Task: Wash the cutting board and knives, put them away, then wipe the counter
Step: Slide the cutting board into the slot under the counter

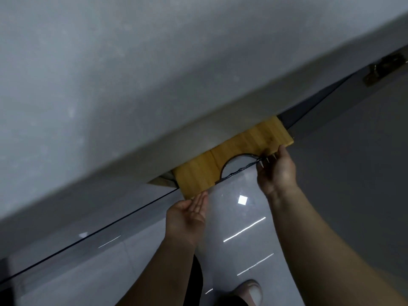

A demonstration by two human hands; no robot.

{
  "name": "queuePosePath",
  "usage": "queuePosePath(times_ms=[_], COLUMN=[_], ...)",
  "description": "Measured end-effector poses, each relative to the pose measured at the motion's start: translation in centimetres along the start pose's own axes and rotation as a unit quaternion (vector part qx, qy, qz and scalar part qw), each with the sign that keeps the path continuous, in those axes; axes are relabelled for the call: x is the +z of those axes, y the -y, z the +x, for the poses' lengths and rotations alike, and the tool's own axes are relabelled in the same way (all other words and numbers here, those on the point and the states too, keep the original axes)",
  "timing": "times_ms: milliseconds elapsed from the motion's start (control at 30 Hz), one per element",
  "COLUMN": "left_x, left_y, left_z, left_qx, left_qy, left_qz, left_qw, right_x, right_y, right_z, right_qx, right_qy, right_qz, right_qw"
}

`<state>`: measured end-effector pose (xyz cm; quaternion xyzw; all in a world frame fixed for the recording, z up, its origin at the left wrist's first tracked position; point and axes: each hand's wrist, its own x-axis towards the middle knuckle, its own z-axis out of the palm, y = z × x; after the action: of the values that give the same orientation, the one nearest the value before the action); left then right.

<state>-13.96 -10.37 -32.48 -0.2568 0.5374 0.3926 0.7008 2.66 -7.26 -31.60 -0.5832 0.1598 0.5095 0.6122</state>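
Observation:
A bamboo cutting board (238, 151) with a half-round handle cutout sticks out from under the edge of the grey counter (110, 85); most of it is hidden beneath the counter. My left hand (189, 213) lies flat, palm up, its straight fingertips touching the board's near left corner. My right hand (276, 171) grips the board's outer edge just right of the cutout, thumb on top and fingers curled under. No knives are in view.
Below the counter edge a thin dark cabinet door edge (88, 235) runs diagonally. A metal hinge (384, 67) sits at the upper right. Glossy grey floor tiles (242, 217) reflect lights, and my shoe (249, 290) is at the bottom.

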Motion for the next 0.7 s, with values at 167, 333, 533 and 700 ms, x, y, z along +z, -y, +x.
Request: queuePosePath(times_ms=[167, 333, 533, 700], left_x=[1.7, 3.1, 3.7, 5.0], left_y=[-0.8, -1.9, -0.5, -0.5], left_z=[0.6, 1.7, 1.2, 1.6], left_qx=[0.042, 0.069, 0.106, 0.133], left_qy=[0.012, 0.031, 0.05, 0.056], left_qz=[-0.021, -0.009, 0.069, 0.1], left_qw=[0.999, 0.997, 0.991, 0.985], right_x=[1.3, 3.0, 3.4, 4.3], right_y=[0.6, 0.9, 0.6, 0.5], right_z=[1.6, 2.5, 3.5, 3.6], right_qx=[0.025, 0.03, 0.034, 0.028], right_qy=[0.05, 0.065, 0.076, 0.117], right_qz=[0.006, -0.026, 0.006, 0.011], right_qw=[0.998, 0.997, 0.997, 0.993])
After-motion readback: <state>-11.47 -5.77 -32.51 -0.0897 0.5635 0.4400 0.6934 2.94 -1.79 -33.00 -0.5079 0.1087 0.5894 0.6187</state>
